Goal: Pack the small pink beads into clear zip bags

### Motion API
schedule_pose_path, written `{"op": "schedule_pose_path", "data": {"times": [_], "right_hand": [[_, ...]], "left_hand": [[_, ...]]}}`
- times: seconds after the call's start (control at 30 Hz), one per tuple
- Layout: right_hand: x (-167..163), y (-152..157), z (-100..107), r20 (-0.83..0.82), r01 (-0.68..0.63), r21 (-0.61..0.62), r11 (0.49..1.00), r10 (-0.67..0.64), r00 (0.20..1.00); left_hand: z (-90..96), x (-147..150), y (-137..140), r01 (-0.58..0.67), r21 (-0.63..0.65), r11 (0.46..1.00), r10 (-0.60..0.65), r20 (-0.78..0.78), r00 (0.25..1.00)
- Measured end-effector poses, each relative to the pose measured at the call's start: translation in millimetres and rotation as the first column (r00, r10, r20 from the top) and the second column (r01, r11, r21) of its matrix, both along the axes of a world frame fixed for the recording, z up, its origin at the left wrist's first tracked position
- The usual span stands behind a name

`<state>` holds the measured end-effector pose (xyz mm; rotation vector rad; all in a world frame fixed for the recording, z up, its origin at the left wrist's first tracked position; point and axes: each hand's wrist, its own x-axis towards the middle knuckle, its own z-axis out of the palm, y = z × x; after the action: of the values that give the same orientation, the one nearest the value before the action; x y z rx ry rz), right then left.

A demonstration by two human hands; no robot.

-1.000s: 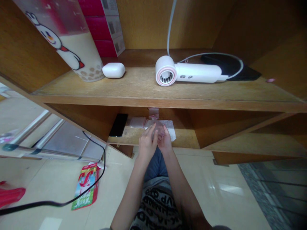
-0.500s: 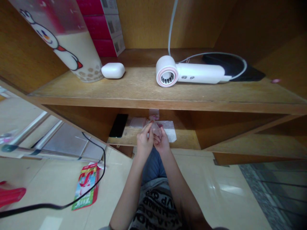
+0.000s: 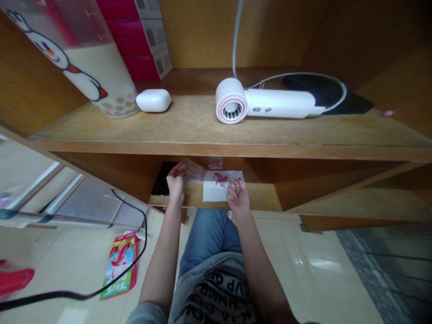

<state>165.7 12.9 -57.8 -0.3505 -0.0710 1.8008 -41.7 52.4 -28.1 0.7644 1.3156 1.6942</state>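
Observation:
My left hand (image 3: 177, 179) is at the left of the lower shelf, fingers pinched at the edge of a clear plastic bag (image 3: 195, 171). My right hand (image 3: 238, 194) hovers by the right edge of a white paper sheet (image 3: 211, 193); its fingers are curled in, and whatever they may hold is hidden. Small pink pieces (image 3: 220, 179) lie in a loose heap on the paper. Behind them is a small clear packet (image 3: 215, 164) with pink bits in it. A black phone (image 3: 161, 182) lies partly behind my left hand.
On the upper shelf stand a bubble tea cup (image 3: 101, 72), a white earbud case (image 3: 153, 100), magenta boxes (image 3: 131, 38) and a white handheld fan (image 3: 280, 102) with a cable. A colourful packet (image 3: 119, 265) and a black cable (image 3: 137, 261) lie at floor level on the left.
My hands were together over the paper around a clear bag and have parted. The left moved left to the plastic bags; the right moved slightly right. The pink heap on the paper is now uncovered.

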Motion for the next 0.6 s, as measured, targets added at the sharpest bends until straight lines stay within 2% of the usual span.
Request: {"op": "schedule_pose_path", "data": {"times": [0.1, 0.17, 0.23, 0.3, 0.37, 0.4, 0.47, 0.6], "right_hand": [[6, 0, 1, -0.005, 0.017, 0.02, 1.0, -0.017, 1.0], [8, -1, 2, 0.0, 0.02, 0.033, 0.999, -0.02, 1.0], [9, -1, 2, 0.007, 0.022, 0.037, 0.999, -0.022, 1.0], [9, 0, 2, 0.012, 0.024, 0.031, 0.999, -0.024, 1.0], [9, 0, 1, 0.019, 0.025, 0.026, 0.999, -0.025, 0.999], [9, 0, 0, 0.024, 0.026, 0.024, 0.999, -0.027, 0.999], [9, 0, -1, 0.034, 0.029, 0.02, 0.999, -0.03, 0.999], [9, 0, -1, 0.04, 0.033, -0.003, 0.999, -0.032, 0.999]], "left_hand": [[-15.7, -6, 6, 0.01, -0.009, 1.0, -0.01, -0.048, 0.999], [-25.9, -11, 10, -0.006, -0.008, 1.0, 0.004, -0.154, 0.988], [-35.3, -17, 14, -0.055, -0.001, 0.998, 0.051, -0.35, 0.935], [-42.8, -23, 17, -0.093, 0.011, 0.996, 0.085, -0.516, 0.852], [-47.0, -26, 19, -0.106, 0.003, 0.994, 0.087, -0.588, 0.805], [-47.6, -27, 20, -0.105, -0.01, 0.994, 0.079, -0.585, 0.807], [-45.3, -25, 19, -0.095, -0.03, 0.995, 0.067, -0.51, 0.858], [-30.4, -15, 13, -0.071, -0.013, 0.997, 0.068, -0.168, 0.983]]}}
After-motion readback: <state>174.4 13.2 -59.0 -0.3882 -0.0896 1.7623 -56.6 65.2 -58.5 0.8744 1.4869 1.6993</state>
